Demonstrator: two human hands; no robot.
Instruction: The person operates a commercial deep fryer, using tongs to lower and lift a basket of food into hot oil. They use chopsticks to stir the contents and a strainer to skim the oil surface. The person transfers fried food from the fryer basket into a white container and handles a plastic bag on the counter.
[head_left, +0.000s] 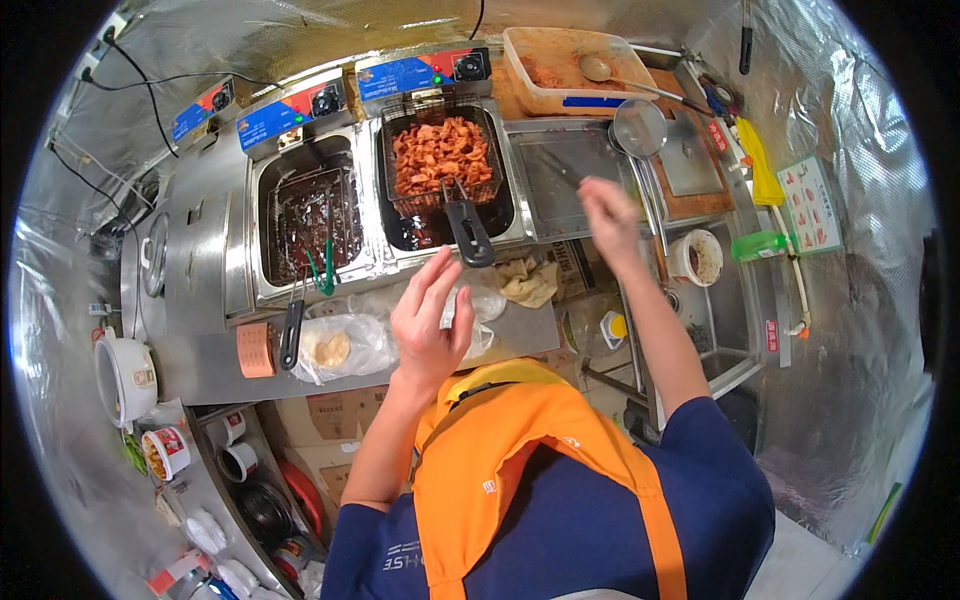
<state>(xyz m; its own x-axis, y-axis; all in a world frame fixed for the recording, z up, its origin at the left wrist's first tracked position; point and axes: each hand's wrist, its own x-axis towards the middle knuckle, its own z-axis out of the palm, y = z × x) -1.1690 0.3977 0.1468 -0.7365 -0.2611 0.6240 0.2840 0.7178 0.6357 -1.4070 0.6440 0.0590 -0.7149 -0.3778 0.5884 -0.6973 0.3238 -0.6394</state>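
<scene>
My left hand (433, 322) is raised with its fingers apart, just below the black handle (471, 229) of a wire fryer basket (444, 199), and holds nothing. That basket is full of reddish fried pieces (442, 156) and sits at the right fryer well (506, 217). My right hand (609, 217), its fingers bent, hovers by the metal tray (559, 176); whether it holds anything cannot be told. A second basket (315, 217) sits in dark oil in the left fryer well (262, 255), with green-tipped tongs (327, 268) at its front.
A plastic tub (577, 105) with a ladle (596, 69) stands at the back. A round strainer (640, 127) lies right of the tray. A sink (724, 300) holding a white bucket (697, 257) is at right. Plastic bags (352, 345) and a cloth (527, 282) lie along the front.
</scene>
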